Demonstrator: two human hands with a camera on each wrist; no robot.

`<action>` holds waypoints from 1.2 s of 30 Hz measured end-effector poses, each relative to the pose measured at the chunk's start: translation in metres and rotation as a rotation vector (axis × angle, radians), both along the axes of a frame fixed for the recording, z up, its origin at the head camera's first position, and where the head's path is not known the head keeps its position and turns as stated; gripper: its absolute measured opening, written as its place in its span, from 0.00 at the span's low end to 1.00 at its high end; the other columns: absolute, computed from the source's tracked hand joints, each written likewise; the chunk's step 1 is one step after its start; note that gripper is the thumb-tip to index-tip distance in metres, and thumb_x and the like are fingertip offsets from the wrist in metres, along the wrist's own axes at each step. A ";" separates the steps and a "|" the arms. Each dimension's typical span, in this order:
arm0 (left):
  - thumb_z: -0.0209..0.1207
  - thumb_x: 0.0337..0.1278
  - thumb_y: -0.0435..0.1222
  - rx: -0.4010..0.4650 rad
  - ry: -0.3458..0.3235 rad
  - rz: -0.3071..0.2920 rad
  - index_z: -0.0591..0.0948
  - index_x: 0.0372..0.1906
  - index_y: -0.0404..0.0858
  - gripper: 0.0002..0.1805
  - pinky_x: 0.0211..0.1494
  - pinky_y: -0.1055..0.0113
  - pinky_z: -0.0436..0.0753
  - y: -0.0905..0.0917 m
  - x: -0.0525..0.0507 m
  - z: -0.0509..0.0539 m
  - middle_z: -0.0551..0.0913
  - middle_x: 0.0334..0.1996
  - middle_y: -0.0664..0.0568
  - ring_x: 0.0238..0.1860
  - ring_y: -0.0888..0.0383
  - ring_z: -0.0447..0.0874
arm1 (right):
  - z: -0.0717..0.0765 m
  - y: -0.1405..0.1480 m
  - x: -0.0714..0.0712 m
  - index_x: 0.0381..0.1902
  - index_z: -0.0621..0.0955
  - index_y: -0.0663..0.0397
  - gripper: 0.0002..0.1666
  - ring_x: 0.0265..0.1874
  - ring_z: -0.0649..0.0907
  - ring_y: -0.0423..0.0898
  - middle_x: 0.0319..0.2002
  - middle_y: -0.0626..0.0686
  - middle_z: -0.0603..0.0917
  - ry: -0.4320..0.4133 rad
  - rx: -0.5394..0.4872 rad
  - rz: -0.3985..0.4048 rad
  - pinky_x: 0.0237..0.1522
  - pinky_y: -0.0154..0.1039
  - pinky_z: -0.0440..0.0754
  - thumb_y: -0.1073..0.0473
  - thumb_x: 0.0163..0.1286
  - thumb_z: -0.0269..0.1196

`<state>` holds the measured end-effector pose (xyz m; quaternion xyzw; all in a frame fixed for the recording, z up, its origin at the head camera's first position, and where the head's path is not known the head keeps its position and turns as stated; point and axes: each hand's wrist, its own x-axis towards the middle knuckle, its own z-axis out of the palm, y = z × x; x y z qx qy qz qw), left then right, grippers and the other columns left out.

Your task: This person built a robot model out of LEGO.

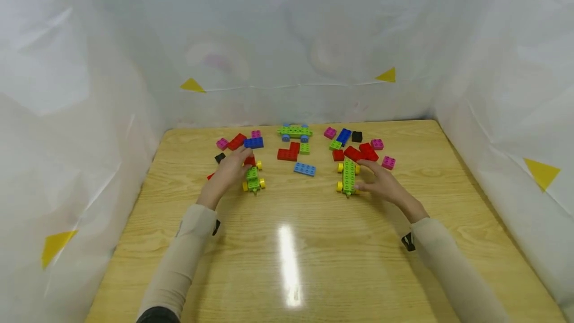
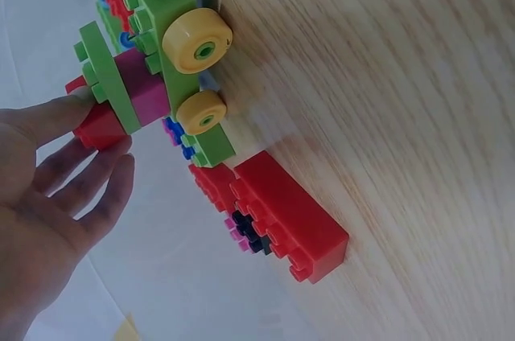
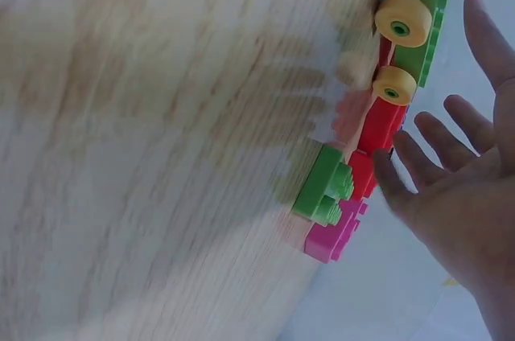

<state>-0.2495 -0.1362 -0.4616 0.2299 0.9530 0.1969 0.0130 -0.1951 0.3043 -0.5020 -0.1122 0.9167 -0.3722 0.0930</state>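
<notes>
My left hand (image 1: 229, 168) pinches a red brick (image 2: 100, 127) between thumb and fingers. That brick sits atop a green brick (image 2: 108, 76), which rests over a magenta brick (image 2: 143, 88) on a green car base (image 1: 253, 185) with yellow wheels. Across the table, my right hand (image 1: 381, 182) is beside another green car base (image 1: 349, 176) with yellow wheels and bare studs. In the right wrist view, its fingers are spread and loosely bent, holding nothing; whether a fingertip touches the base I cannot tell.
At the back stands a third green car base (image 1: 294, 131) with blue wheels. Red bricks (image 1: 287, 154) and a light blue brick (image 1: 305, 169) lie mid-table. Loose bricks surround both hands, including a blue brick (image 1: 253, 142) and a magenta brick (image 1: 388, 162). White sheeting (image 1: 296, 39) encloses the table.
</notes>
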 end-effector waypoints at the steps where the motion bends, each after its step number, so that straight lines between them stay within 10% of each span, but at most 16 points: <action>1: 0.60 0.62 0.31 0.001 0.000 -0.001 0.75 0.49 0.37 0.11 0.35 0.60 0.78 0.000 -0.001 -0.001 0.76 0.46 0.45 0.34 0.51 0.75 | -0.001 0.000 -0.001 0.72 0.61 0.54 0.49 0.70 0.57 0.65 0.71 0.61 0.60 -0.006 0.006 0.005 0.63 0.68 0.55 0.45 0.60 0.69; 25: 0.61 0.62 0.32 0.007 -0.061 0.030 0.75 0.52 0.36 0.15 0.44 0.54 0.80 0.006 0.003 -0.010 0.76 0.50 0.43 0.42 0.47 0.78 | -0.018 -0.002 0.008 0.72 0.62 0.56 0.53 0.69 0.59 0.64 0.71 0.63 0.61 -0.063 0.099 0.048 0.65 0.63 0.58 0.39 0.56 0.70; 36: 0.61 0.63 0.36 0.157 0.081 0.039 0.73 0.61 0.34 0.23 0.66 0.48 0.66 0.008 0.005 0.002 0.69 0.60 0.40 0.65 0.43 0.63 | -0.011 -0.017 0.004 0.69 0.65 0.57 0.51 0.69 0.62 0.61 0.70 0.59 0.64 -0.022 0.086 0.079 0.66 0.60 0.59 0.42 0.55 0.72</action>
